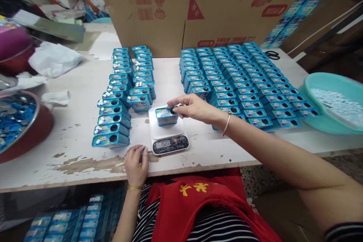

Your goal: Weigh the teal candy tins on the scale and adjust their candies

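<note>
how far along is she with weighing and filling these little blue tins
Looks done: two short rows of blue tins left of the scale, some with white pellets on top. In hand: the right hand is at the hole of one blue tin on the white digital scale; the left hand rests at the table edge. Likely left: the large block of tins on the right.

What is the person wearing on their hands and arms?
Both arms are bare, with no sleeves and no gloves. The right hand has a thin silver metal bangle round its wrist. The left hand has a thin gold bracelet round its wrist. No rings show clearly.
</note>
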A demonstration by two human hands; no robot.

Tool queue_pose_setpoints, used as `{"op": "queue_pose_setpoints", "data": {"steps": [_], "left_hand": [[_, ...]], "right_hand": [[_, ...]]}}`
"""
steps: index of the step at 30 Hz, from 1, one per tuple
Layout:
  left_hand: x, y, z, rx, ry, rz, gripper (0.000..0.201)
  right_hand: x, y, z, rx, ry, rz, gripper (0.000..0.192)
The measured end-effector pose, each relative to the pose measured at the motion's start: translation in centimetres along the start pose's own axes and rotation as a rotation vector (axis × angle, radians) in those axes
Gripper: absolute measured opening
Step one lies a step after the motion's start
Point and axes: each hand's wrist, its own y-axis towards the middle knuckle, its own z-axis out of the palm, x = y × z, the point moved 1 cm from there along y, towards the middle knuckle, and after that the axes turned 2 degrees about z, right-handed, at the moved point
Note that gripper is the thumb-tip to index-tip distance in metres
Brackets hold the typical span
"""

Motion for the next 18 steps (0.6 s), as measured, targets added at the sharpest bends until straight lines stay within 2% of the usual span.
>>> {"op": "queue_pose_setpoints", "data": {"steps": [4, 9, 11, 14, 18], "left_hand": [[-0.1, 0.0, 0.0, 0.006, -0.004, -0.012, 0.014], [-0.2, -0.1, 0.1, 0.014, -0.006, -0.033, 0.016], [-0.3, -0.1, 0.1, 0.012, -0.002, -0.037, 0.017], [-0.3, -0.1, 0.1, 0.016, 0.001, -0.044, 0.017], [-0.3, -0.1, 0.1, 0.023, -0.001, -0.046, 0.017]], "right_hand": [[0.1, -0.1, -0.2, -0.028, 0.147, 0.018, 0.021], [-0.8, -1.1, -1.2, -0.084, 0.591, 0.064, 0.012], [-2.1, -2.0, -1.5, -0.116, 0.737, 0.108, 0.011], [-5.3, -3.8, -1.2, -0.183, 0.838, 0.195, 0.007], [-10.2, -6.1, 0.1, -0.280, 0.888, 0.344, 0.020]]}}
